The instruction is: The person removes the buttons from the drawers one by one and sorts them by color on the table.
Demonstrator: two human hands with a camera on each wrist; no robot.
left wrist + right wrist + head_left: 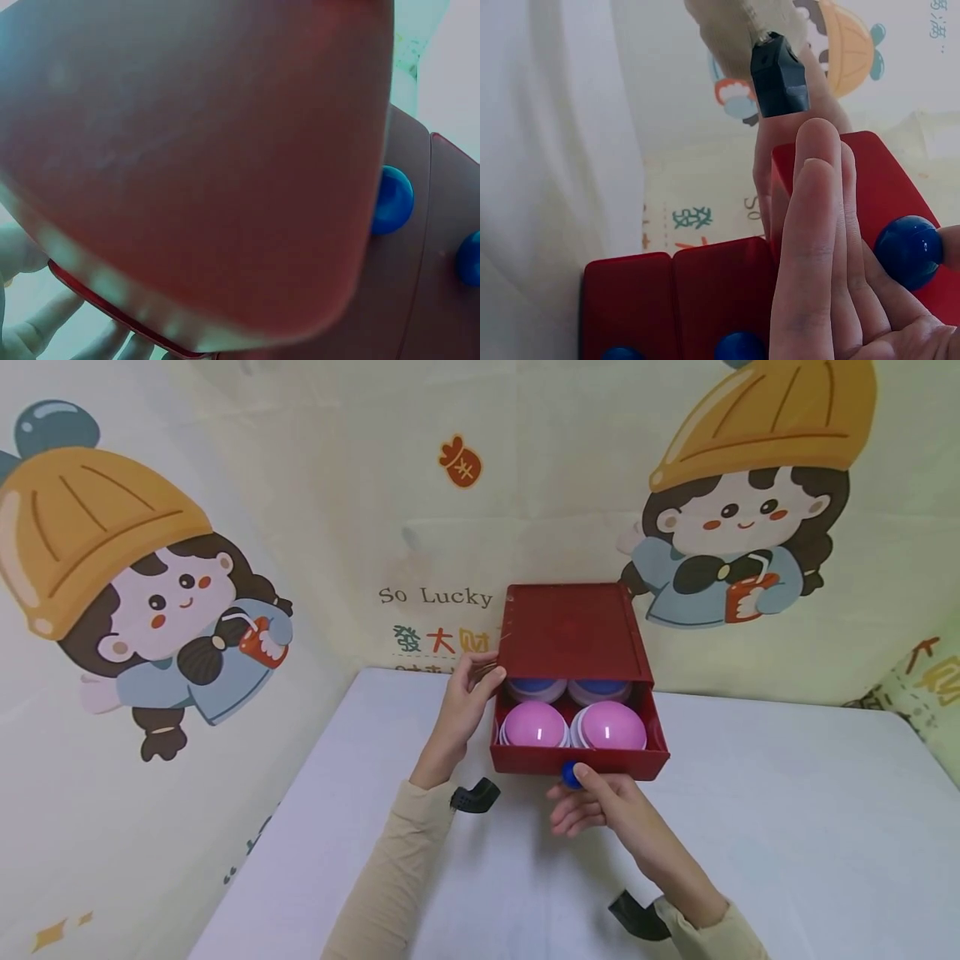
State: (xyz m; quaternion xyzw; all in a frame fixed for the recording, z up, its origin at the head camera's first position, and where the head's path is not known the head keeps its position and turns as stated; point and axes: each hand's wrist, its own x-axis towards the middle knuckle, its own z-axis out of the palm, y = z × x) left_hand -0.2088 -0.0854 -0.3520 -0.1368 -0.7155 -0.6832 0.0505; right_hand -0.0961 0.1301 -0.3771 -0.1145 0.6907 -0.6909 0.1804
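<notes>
A red cabinet (570, 635) stands on the table with its top drawer (525, 762) pulled out. Inside the drawer sit round containers: two with glossy pink domed tops (535, 724) in front, two with blue tops (537, 684) partly under the cabinet top. My right hand (600, 806) pinches the drawer's blue knob (909, 251) with the thumb, its other fingers extended together below. At the cabinet's left side rests my left hand (465, 706), thumb near the front edge and fingers along the side. The drawer fills much of the left wrist view.
Lower drawer fronts show more blue knobs (394, 199) in both wrist views. Black wrist mounts (476, 796) stick out from both sleeves. Beneath everything lies a white table (765, 827). A cartoon-printed cloth (322, 510) hangs behind the table and at its left.
</notes>
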